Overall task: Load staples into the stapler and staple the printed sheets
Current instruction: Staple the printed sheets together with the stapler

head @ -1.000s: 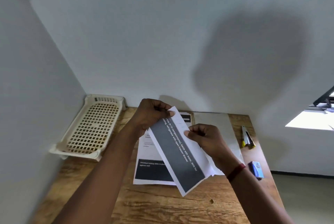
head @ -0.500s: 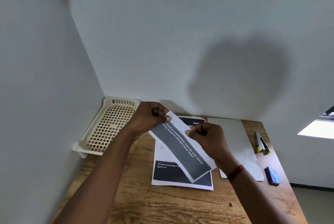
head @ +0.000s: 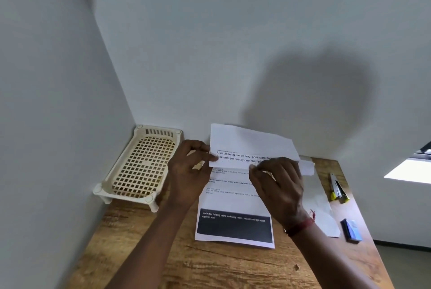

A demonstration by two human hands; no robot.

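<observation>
White sheet (head: 247, 143): held up, pinched at lower edge by both hands.
Left hand (head: 186, 172): fingers closed on left edge.
Right hand (head: 278, 182): fingertips closed on it.
Stapler (head: 337, 187): on table (head: 210, 265), right, untouched.

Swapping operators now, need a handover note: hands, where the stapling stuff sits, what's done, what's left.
Left hand and right hand: both pinch the lower edge of a held printed sheet, raised above the wooden table.
A second printed sheet lies flat beneath them; a blank sheet sits to its right.
Stapler and blue staple box lie untouched near the right edge. Cream tray stands at the far left.
Done: nothing stapled.
Left: stack the sheets, load staples, staple.
</observation>
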